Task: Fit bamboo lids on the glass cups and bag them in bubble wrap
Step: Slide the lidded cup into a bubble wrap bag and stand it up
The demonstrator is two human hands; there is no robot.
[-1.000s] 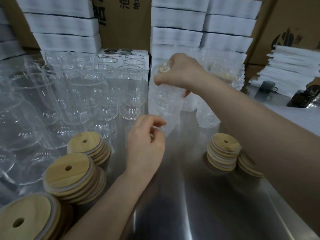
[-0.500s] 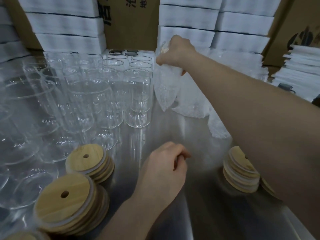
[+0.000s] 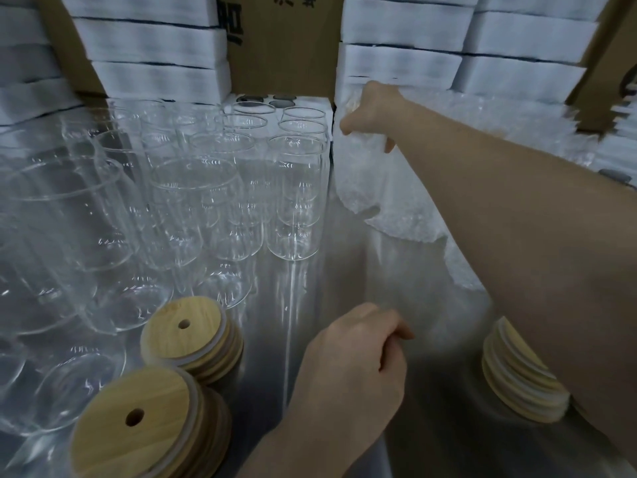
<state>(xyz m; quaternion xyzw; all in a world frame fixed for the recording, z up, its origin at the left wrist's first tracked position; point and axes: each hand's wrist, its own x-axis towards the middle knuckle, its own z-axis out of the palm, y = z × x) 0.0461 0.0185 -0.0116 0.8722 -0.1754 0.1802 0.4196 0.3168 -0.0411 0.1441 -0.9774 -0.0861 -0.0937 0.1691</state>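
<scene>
The bagged cup (image 3: 358,174), a glass cup wrapped in bubble wrap, is held upright at the far side of the tabletop (image 3: 310,339), just right of the rows of bare glass cups (image 3: 296,194) and close to the white foam boxes (image 3: 400,25). Its top is gripped by the right hand (image 3: 372,112), whose fingers are curled round the gathered wrap. A pale lid is faintly seen under that hand. Whether the bag's base rests on anything cannot be told.

The left hand (image 3: 351,367) is held low over the near tabletop. Its fingers are loosely curled, the thumb tip is laid against the forefinger, and nothing is seen in its hold.

Two stacks of bamboo lids (image 3: 186,332) are placed left of that hand, before the cups. A third lid stack (image 3: 517,381) is partly hidden under the right forearm. More loose bubble wrap (image 3: 482,139) is heaped behind that arm. A cardboard box (image 3: 282,43) is stood between the foam stacks.
</scene>
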